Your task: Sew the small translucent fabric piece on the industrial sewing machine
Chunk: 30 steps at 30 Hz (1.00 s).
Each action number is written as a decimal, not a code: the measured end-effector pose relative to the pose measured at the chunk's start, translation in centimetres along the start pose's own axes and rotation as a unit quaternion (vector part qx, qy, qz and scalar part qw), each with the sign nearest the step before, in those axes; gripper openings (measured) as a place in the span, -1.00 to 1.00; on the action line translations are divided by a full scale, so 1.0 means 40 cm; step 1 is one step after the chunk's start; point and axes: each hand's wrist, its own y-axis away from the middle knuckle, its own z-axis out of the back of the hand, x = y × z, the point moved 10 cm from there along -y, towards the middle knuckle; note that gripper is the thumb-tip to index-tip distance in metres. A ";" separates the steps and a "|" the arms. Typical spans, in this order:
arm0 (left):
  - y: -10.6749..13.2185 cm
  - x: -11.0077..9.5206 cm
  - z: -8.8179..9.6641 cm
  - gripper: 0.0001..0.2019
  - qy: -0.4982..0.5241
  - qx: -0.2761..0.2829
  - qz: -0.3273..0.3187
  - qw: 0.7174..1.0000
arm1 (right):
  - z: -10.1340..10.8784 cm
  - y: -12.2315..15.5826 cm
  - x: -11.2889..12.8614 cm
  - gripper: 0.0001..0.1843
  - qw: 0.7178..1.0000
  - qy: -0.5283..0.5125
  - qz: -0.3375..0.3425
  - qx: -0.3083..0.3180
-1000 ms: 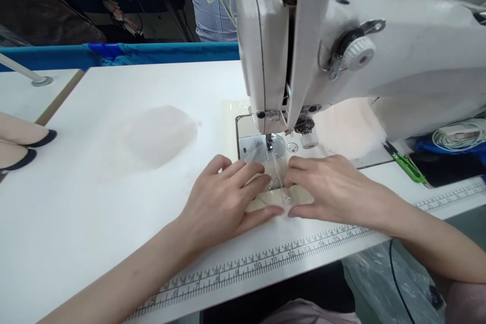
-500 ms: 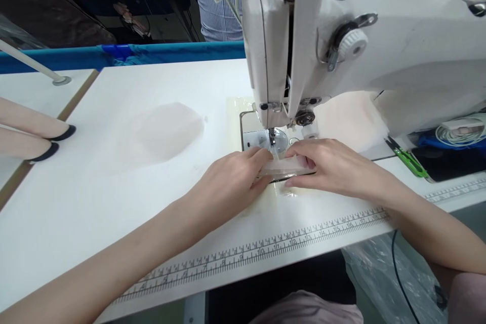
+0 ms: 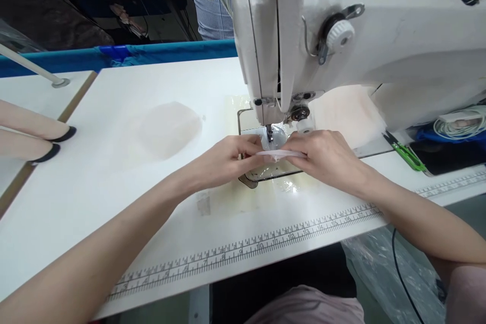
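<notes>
Near the centre of the frame, the left hand [image 3: 228, 162] and the right hand [image 3: 322, 157] met just below the needle [image 3: 269, 134] of the white sewing machine [image 3: 379, 45]. Between them ran a thin, pale strip of fabric [image 3: 279, 153], held level over the metal needle plate [image 3: 266, 172]. The fingers of each hand were closed in a pinch on one end of the strip, the left at its left end, the right at its right end. Both forearms came in from the lower edge of the frame across the white tabletop [image 3: 114, 202].

A printed ruler [image 3: 243, 250] ran along the near edge of the tabletop. A sheer pale fabric piece [image 3: 167, 126] lay flat at centre left. Green thread snips [image 3: 408, 154] lay at right beside the machine. A blue fabric edge [image 3: 132, 53] lined the far side, with a person in a striped shirt [image 3: 212, 10] behind it.
</notes>
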 end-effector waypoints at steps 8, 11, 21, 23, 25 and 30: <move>0.105 -0.130 -0.085 -0.78 -0.399 -0.162 -0.228 0.873 | -0.037 0.021 0.061 -0.78 0.988 0.110 0.107 0.016; 0.124 -0.131 -0.098 -0.75 -0.465 -0.177 -0.202 0.844 | -0.039 0.025 0.071 -0.78 0.986 0.114 0.120 0.011; 0.125 -0.105 -0.104 -0.71 -0.413 -0.139 -0.179 0.882 | -0.032 0.028 0.075 -0.83 0.984 0.119 0.135 -0.012; 0.124 -0.105 -0.100 -0.72 -0.404 -0.145 -0.179 0.885 | -0.032 0.027 0.073 -0.83 0.984 0.116 0.135 -0.023; 0.120 -0.102 -0.095 -0.73 -0.397 -0.151 -0.177 0.888 | -0.032 0.026 0.071 -0.83 0.983 0.116 0.136 -0.033; 0.104 -0.086 -0.082 -0.73 -0.395 -0.159 -0.174 0.888 | -0.038 0.014 0.058 -0.81 0.982 0.124 0.131 -0.048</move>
